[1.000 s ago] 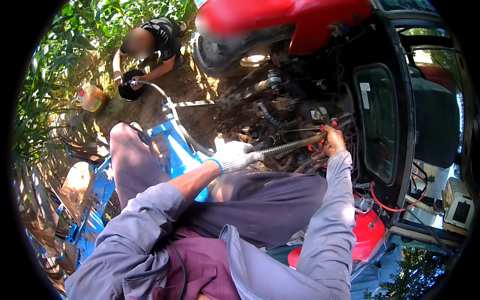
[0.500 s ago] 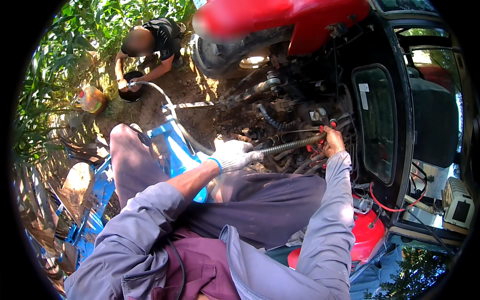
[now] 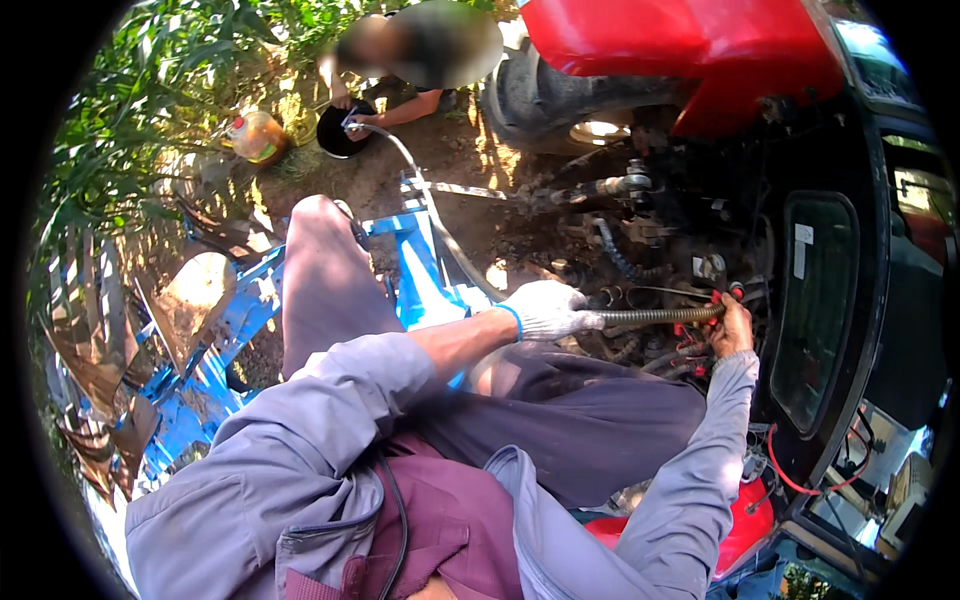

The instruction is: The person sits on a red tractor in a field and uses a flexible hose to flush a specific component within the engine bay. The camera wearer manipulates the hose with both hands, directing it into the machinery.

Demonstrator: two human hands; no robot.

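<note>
My left hand (image 3: 548, 311), in a white knit glove with a blue cuff, is wrapped around a hose (image 3: 660, 316). Between my hands the hose looks ribbed, like a coiled spring. My bare right hand (image 3: 734, 327) grips its right end beside small red parts at the back of a tractor; the fingertips are partly hidden. Left of the glove, a pale stretch of hose curves up to a co-worker's hands. Those hands hold its far end over a black bucket (image 3: 338, 138).
A jug of amber liquid (image 3: 258, 138) stands left of the bucket. Blue metal implement frame (image 3: 418, 262) and soil-stained blades (image 3: 195, 300) lie left. The red fender (image 3: 640, 35), large tyre (image 3: 530, 100) and cab window (image 3: 815, 300) border the right. Corn plants (image 3: 110, 120) grow upper left.
The whole view has swung, so the scene sits farther right in the picture. Both my hands keep their hold on the hose. The co-worker still holds the far end at the bucket.
</note>
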